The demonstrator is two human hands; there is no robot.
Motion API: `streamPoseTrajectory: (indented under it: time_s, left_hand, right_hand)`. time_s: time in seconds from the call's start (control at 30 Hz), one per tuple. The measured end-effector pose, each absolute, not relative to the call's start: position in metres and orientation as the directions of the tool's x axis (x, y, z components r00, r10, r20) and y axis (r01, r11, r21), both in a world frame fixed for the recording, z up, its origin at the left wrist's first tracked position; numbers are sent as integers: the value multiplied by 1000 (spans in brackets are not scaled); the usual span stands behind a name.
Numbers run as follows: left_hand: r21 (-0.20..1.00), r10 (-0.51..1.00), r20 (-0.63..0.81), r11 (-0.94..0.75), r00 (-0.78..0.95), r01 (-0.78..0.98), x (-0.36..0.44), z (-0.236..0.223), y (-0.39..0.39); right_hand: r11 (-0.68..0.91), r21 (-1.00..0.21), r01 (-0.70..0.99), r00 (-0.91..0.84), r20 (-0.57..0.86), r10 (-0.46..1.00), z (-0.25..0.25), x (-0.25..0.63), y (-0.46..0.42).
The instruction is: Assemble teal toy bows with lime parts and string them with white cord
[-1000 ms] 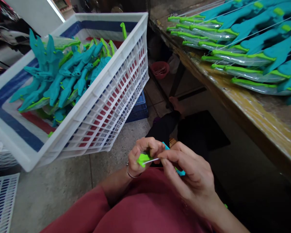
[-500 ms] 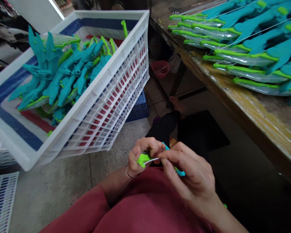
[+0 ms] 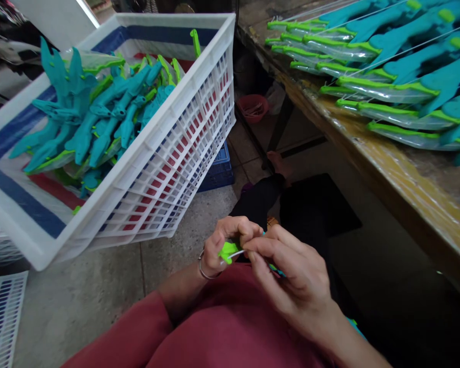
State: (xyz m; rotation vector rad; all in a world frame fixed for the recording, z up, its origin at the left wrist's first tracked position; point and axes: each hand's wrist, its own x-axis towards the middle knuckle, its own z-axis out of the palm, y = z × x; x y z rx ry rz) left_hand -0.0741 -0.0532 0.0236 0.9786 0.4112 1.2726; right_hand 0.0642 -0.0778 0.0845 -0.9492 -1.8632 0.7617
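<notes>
My left hand (image 3: 222, 244) is closed around a bright green plastic piece (image 3: 227, 251), and part of it sticks out between thumb and fingers. A short white cord (image 3: 235, 254) comes out of that piece. Its other end is pinched between the thumb and forefinger of my right hand (image 3: 291, 268), which is close beside my left. Bits of teal plastic show behind my right fingers; most of that part is hidden, so I cannot tell how it joins the green piece. Both hands are held low in front of my red top.
On the left, a white plastic crate (image 3: 199, 102) holds a heap of teal and green plastic pieces (image 3: 111, 110). More such pieces (image 3: 398, 92) lie in rows on a worn wooden table (image 3: 391, 189) at right, with white cords across them. A pink bowl (image 3: 253, 108) sits on the floor.
My right hand has shifted slightly left, nearer the green piece, and less of the white cord shows. The teal part behind it is more covered now.
</notes>
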Motion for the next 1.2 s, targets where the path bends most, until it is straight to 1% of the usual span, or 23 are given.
streamPoseTrajectory:
  time_s: [0.13, 0.23, 0.33, 0.4, 0.47, 0.57, 0.7, 0.77, 0.8, 0.9, 0.93, 1.0, 1.1, 1.2]
  left_hand:
    - [825, 927, 186, 33, 326, -564, -76, 28, -51]
    - [838, 949, 79, 103, 306, -535, -76, 32, -46]
    - [884, 950, -66, 197, 304, -424, -76, 36, -45]
    - [919, 944, -123, 224, 306, -324, -76, 37, -47]
    - [948, 944, -132, 209, 302, -241, -77, 37, -49]
    - [971, 955, -99, 154, 280, -184, -79, 33, -52]
    - [989, 963, -54, 89, 263, -121, -79, 31, -54]
    - [990, 969, -26, 60, 247, -130, -77, 32, -54]
    - [985, 971, -19, 59, 240, -162, -75, 32, -52]
    - [941, 976, -15, 87, 216, -328, -72, 30, -45]
    - [925, 978, -11, 90, 210, -369, -72, 29, -41]
    - [920, 977, 41, 45, 210, -389, -75, 28, -34]
    - [935, 947, 147, -39, 285, -352, -82, 30, -30]
    - [929, 913, 162, -12, 375, -371, -87, 34, -32]
  right_hand:
    - [549, -772, 320, -330, 452, 828, 75, 56, -77]
    - [591, -714, 375, -295, 512, 807, 60, 52, -75]
    - [629, -620, 469, -266, 580, 770, 48, 51, -74]
    - [637, -564, 526, -246, 616, 748, 44, 50, -72]
    - [637, -543, 548, -225, 637, 737, 43, 50, -69]
    - [637, -542, 548, -200, 655, 729, 44, 51, -63]
    - [619, -544, 567, -195, 641, 742, 44, 54, -57]
    - [637, -537, 553, -211, 649, 731, 53, 58, -58]
    - [649, -541, 534, -219, 654, 725, 60, 61, -60]
    - [622, -605, 496, -174, 633, 754, 90, 71, -71]
    - [580, -646, 496, -120, 610, 783, 99, 74, -74]
    - [485, -738, 470, 16, 556, 831, 109, 80, -75]
    - [356, -880, 313, 146, 415, 898, 101, 82, -63]
    - [270, -955, 122, 192, 289, 938, 80, 80, -46]
